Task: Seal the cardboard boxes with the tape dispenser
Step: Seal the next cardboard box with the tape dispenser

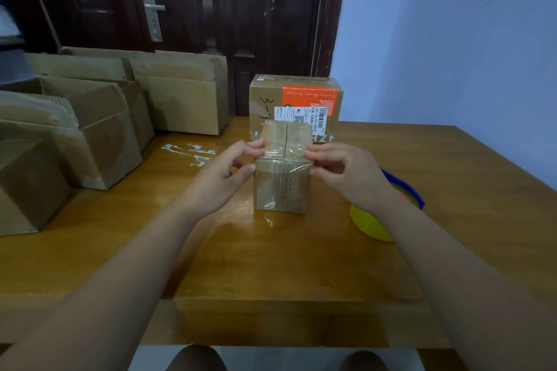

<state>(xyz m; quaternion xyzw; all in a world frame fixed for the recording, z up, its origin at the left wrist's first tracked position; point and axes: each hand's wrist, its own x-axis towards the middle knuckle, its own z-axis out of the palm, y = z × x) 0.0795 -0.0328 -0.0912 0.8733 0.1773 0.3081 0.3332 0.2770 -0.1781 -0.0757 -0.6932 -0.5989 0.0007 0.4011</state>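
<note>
A small cardboard box (281, 190) stands upright in the middle of the wooden table (271, 265), its top flaps closed with clear tape across them and down the front. My left hand (223, 173) pinches the box's upper left edge, thumb on top and fingers at the side. On the opposite side, my right hand (346, 175) pinches the upper right edge in the same way. The yellow and blue tape dispenser (369, 221) lies on the table to the right, partly hidden behind my right forearm.
A bigger taped box with an orange label (265, 99) stands just behind the small one. Several open and flattened cardboard boxes (99, 135) crowd the table's left side. Scraps of clear tape (193, 150) stick to the tabletop. A dark door (229, 18) is behind.
</note>
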